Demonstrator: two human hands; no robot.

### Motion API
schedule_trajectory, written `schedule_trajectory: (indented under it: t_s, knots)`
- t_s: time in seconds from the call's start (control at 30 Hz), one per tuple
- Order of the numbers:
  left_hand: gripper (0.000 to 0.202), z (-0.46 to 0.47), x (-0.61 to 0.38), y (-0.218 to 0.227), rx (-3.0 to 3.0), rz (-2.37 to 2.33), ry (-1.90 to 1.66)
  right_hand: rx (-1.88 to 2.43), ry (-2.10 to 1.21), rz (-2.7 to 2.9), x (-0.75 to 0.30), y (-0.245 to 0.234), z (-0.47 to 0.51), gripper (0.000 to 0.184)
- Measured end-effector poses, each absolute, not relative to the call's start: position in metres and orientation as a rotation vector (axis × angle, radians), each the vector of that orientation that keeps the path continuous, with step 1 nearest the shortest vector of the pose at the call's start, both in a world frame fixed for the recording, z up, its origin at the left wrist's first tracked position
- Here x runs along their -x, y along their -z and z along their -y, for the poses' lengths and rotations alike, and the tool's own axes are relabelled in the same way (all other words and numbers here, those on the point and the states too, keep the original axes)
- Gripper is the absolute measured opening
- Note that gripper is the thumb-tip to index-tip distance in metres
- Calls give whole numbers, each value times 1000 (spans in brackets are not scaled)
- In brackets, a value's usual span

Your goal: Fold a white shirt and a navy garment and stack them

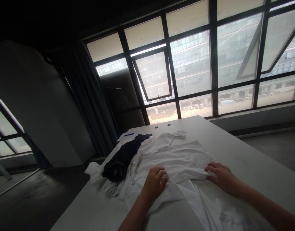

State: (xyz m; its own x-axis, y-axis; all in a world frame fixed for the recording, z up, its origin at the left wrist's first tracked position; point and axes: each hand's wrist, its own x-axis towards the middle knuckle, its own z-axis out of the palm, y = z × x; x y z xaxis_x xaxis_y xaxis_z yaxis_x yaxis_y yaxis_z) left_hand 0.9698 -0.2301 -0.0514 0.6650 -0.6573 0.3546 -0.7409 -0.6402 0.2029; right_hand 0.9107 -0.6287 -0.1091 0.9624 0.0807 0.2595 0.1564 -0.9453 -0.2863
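A white shirt [178, 157] lies spread and creased on the white table [236, 157], one sleeve stretched toward the far side. My left hand [155, 181] is on its near left part, fingers curled in and closed on the cloth. At the right edge of the shirt, my right hand [221, 175] pinches the fabric between thumb and fingers. More white cloth hangs below and between the hands toward the near side, where it blurs. The cloth under my fingers is partly hidden.
A dark navy garment [128, 155] lies bunched on rumpled white cloth [94, 170] at the table's left. Behind it are paper sheets [123, 137] with a blue pen [129, 134]. Two round cable holes are near the far edge. Large windows [190, 64] and a dark curtain [89, 96] stand beyond.
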Motion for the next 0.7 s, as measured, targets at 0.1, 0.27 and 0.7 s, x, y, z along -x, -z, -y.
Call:
schedule_trajectory:
  t_s: [0.1,0.27,0.7]
  knots:
    - [46,245,-943,41,-2328,1408,-217,2840,518,150,-922,131,643,28]
    - [35,275,-917,56,-2380,1457,11,2872,724,23,-939,144,654,25]
    - [36,248,-921,7,-2052,1143,536,2837,699,-60,-940,142,658,25]
